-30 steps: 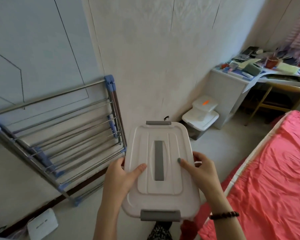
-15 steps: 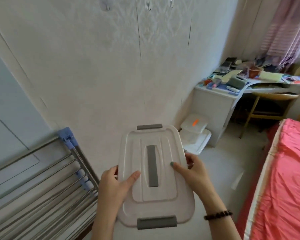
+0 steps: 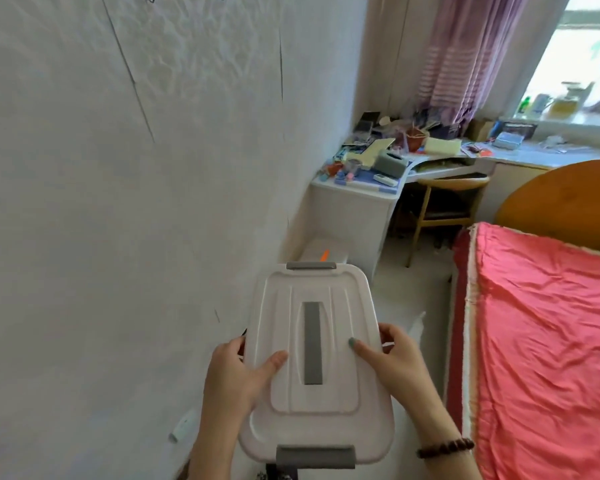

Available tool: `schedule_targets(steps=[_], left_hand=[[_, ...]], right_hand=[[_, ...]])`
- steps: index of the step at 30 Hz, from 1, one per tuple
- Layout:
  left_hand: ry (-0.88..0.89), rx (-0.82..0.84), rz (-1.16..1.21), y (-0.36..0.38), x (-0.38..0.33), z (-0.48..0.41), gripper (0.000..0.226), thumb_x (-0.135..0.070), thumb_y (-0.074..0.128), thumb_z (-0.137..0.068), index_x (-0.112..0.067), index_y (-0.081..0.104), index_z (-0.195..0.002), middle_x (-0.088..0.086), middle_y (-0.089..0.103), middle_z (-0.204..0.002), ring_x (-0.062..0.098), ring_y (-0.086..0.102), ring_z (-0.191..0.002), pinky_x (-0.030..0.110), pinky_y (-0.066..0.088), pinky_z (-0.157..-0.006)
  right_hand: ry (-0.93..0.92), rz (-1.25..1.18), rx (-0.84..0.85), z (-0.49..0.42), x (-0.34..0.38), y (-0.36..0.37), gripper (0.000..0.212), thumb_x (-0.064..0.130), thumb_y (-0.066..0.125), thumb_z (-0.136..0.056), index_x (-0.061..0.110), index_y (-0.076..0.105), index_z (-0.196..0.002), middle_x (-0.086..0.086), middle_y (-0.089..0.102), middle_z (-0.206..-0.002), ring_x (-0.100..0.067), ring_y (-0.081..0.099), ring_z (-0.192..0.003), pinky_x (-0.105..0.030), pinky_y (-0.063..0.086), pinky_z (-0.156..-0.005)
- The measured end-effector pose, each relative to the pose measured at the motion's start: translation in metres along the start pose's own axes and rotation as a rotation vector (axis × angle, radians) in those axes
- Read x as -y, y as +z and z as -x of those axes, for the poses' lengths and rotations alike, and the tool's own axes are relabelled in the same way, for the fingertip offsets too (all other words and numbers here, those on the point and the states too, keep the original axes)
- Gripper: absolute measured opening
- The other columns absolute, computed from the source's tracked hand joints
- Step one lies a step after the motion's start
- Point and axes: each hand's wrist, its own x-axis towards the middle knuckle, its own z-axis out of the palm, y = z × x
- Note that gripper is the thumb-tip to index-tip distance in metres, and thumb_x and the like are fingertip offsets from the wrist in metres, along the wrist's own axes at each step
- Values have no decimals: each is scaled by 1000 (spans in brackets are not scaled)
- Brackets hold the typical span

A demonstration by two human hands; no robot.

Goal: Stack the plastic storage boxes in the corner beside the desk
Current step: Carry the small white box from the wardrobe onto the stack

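I carry a white plastic storage box [image 3: 329,403] with a grey lid handle and grey end clips, held level in front of me. My left hand [image 3: 236,375] grips its left side with the thumb on the lid. My right hand [image 3: 392,362] grips its right side the same way. Beyond the box's far edge, a white storage box with an orange mark [image 3: 323,251] sits on the floor in the corner beside the white desk [image 3: 354,216]. The carried box hides most of it.
The white wall [image 3: 136,202] runs close along my left. A bed with a pink cover [image 3: 548,337] fills the right side. A wooden chair [image 3: 447,202] stands under the cluttered desk. A narrow strip of floor [image 3: 409,292] lies between wall and bed.
My view has swung right and moved along the wall toward the desk. The drying rack on the left has left the frame. Both hands keep the same hold on the box.
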Motion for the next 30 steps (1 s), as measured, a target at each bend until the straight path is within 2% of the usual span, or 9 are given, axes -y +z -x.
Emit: schedule_targets(steps=[6,10,15,22,26,30], left_hand=[[90,101,-22,31,-42,-125,60,-63,77,-58,-22,64,-100,-5,67,-92,11,64,-78,28,52,-66],[158,157,-64,44,-70,-203,68,-65,75,-58,-20,63,-108,-2,65,-99,17,64,-85,37,55,-77],[206,203,-89,57,-92,-277,77,-68,73,-58,-19,59,-116,-1,63,-105,18,62,-90,40,54,-82],[199,263,-100,79,-102,-349,68,-63,75,-61,-21,61,-112,-2,64,-105,15,62,-89,34,52,-79],[184,290,-98,98,-104,-382,73,-65,74,-60,-20,59,-116,-2,63,-108,15,61,-91,37,53,-82],[166,279,-119,118,-108,-418,74,-65,74,-61,-19,59,-118,-1,60,-108,17,61,-92,37,53,-83]], right_hand=[[42,23,-122,-100,24,3,47,38,76,-78,22,54,-116,2,59,-109,-9,61,-89,-17,48,-61],[66,14,-180,-160,47,11,45,38,76,-78,21,55,-114,4,60,-106,-7,62,-86,-14,47,-54],[93,-23,-243,-219,65,23,43,37,76,-78,27,51,-111,7,59,-104,-6,61,-86,-13,45,-54],[138,-15,-269,-278,75,32,39,37,77,-77,30,51,-105,12,60,-97,-4,61,-83,-11,44,-52],[177,15,-270,-315,72,34,39,39,77,-77,32,51,-104,13,60,-97,-3,61,-82,-10,44,-50],[228,47,-239,-363,68,38,31,40,78,-76,35,50,-90,14,61,-89,-3,61,-77,-10,43,-49]])
